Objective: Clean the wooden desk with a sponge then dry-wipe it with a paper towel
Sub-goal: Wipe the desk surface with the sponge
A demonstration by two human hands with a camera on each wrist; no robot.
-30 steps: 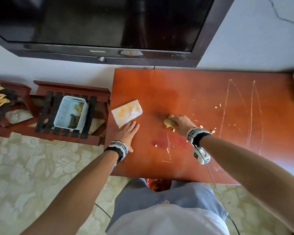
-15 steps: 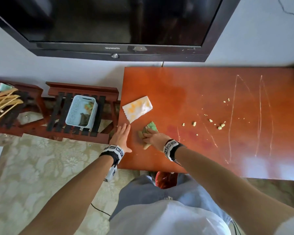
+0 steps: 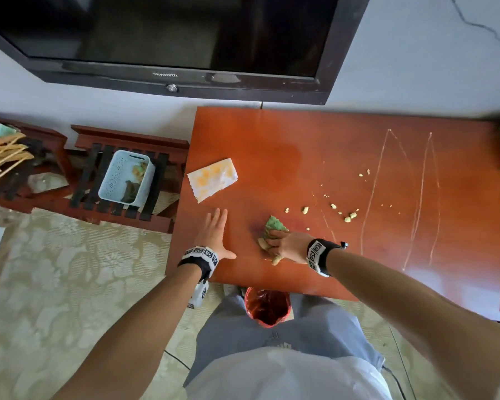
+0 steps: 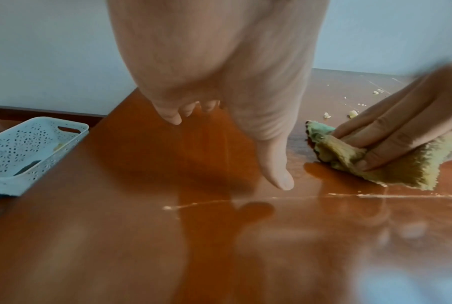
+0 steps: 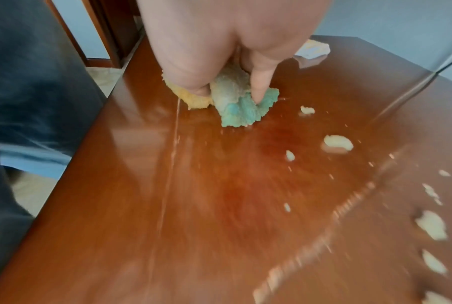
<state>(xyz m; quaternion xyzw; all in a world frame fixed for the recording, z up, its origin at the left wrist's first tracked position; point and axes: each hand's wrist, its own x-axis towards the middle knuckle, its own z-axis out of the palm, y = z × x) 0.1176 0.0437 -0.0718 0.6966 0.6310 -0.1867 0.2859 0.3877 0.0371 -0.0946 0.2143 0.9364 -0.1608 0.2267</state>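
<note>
While the right hand (image 3: 289, 245) bears down on a crumpled yellow-and-green sponge (image 3: 273, 228), fingers curled over its top and thumb tucked at its side, the grip looks meant to keep the soft pad bunched and pressed flat to the wood for scrubbing. Beside it, the left hand (image 3: 214, 233) lies flat and spread on the wooden desk (image 3: 272, 140) near its left edge, holding nothing; it seems placed there to brace the body. Just beyond the left hand lies a folded paper towel (image 3: 212, 179) with yellow blotches, probably parked within reach for the drying pass. Pale crumbs (image 3: 350, 217) are scattered to the right of the sponge, and long whitish streaks (image 3: 422, 194) run farther right, so much of the desk appears yet to be cleaned. An orange-lined bin (image 3: 267, 306) sits under the near edge, likely to catch swept crumbs. Off the desk's left end, a pale blue basket (image 3: 122, 176) rests on a slatted wooden rack (image 3: 127, 140). On the wall-mounted television (image 3: 185, 39), the bezel reads "Skyworth".
</note>
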